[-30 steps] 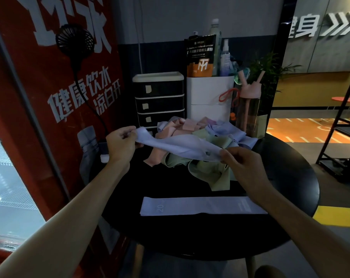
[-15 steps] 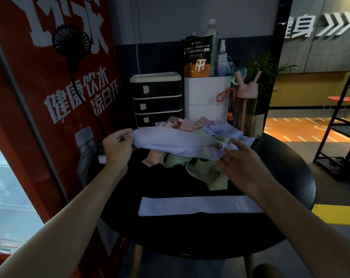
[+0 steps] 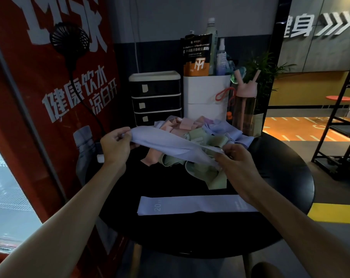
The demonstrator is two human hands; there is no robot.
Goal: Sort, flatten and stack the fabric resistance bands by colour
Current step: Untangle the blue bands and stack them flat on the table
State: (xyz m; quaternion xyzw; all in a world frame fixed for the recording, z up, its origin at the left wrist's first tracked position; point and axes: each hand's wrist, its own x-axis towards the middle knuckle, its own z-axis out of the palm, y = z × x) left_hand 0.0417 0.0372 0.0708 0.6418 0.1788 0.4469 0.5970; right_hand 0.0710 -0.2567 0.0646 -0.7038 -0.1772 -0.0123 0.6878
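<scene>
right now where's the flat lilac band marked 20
Head view: the flat lilac band lies on the round black table, nearer the person than the band pile.

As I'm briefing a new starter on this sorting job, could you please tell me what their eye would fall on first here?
First, the pale lilac fabric band stretched between the left hand and right hand, above the round black table. Behind it lies a tangled heap of pink, green and lilac bands, and nearer the person one flattened lilac band marked 20.
</scene>
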